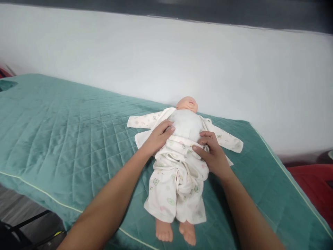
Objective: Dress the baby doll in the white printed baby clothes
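Note:
A baby doll point(187, 126) lies on its back, with its head at the far side and bare feet towards me. Its white body shows between an open printed jacket point(229, 139) and printed trousers point(162, 184), whose cloth is bunched at the waist and crotch. At the waist's left side, my left hand point(158, 138) is closed on the trousers' edge, its fingertips touching the white belly. On the other side my right hand point(212, 151) grips the waistband, thumb on the front and fingers bent by the doll's side.
Under the doll is a green quilted cover point(78, 132) with pale piping along its edges. A white wall point(156, 59) rises behind it. Something red point(312, 184) stands beyond the right edge, and dark floor point(23, 208) shows at lower left.

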A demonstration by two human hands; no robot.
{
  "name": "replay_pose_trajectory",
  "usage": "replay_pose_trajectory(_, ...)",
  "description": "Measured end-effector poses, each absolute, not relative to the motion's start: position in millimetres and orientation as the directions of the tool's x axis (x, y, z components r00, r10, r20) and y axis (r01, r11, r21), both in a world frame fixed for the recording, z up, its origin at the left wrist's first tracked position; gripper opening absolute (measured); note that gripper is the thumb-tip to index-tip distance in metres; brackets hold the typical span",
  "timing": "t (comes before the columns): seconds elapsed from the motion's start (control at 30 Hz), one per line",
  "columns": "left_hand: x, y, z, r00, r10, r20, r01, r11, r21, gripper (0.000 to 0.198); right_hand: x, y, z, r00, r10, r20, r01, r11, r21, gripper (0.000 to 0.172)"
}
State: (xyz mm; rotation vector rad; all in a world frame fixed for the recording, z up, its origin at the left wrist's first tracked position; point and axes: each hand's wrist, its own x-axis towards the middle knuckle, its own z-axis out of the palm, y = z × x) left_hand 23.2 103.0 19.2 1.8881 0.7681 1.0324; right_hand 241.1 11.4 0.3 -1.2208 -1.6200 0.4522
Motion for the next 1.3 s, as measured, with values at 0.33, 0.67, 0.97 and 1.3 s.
replay_pose_trajectory(0.33, 26, 103, 9, 0.223, 0.864, 0.451, 0.109, -0.482, 0.870, 0.044, 242, 12, 1, 0.030, 0.870, 0.492, 0.467, 0.423, -0.776, 0.017)
replay_pose_trajectory(0.67, 24, 101, 20, 0.531, 0.748, 0.399, 0.050, -0.498, 0.866, 0.045, 240, 11, 3, 0.041, 0.873, 0.486, 0.460, 0.416, -0.785, 0.017)
replay_pose_trajectory(0.97, 23, 90, 21, 0.553, 0.707, 0.440, 0.180, -0.618, 0.766, 0.037, 241, 12, 5, 0.030, 0.860, 0.509, 0.506, 0.426, -0.750, 0.018)
replay_pose_trajectory(1.3, 16, 88, 38, 0.670, 0.654, 0.351, 0.215, -0.624, 0.751, 0.023, 238, 29, 27, 0.063, 0.889, 0.453, 0.807, 0.222, -0.548, 0.017)
